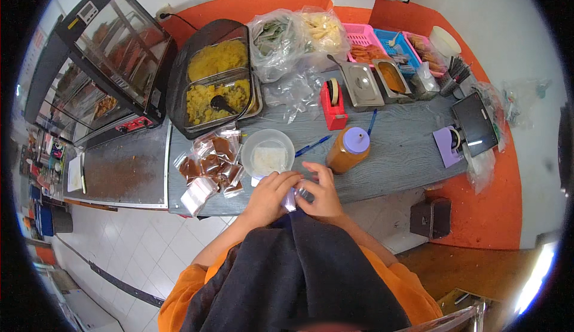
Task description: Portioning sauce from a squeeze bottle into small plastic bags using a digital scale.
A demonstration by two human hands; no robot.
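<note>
Close to my body, at the table's front edge, a small clear plastic bag (289,200) is between my two hands. My left hand (268,197) grips it from the left, fingers bent over the top. My right hand (323,197) pinches its right side with thumb and fingertips. The fingers hide much of the bag. Just beyond them stands a round translucent bowl (267,136) with something pale inside. Filled zip bags of brown sauce (212,164) lie in a heap to the left, with a stack of flat small bags (199,194) in front.
A squeeze bottle (343,159) with a lilac cap stands right of the bowl, near blue pens (314,145). Behind are a red tape dispenser (335,110), steel containers (362,85) and trays of yellow food (217,61). A glass food warmer (116,54) stands left.
</note>
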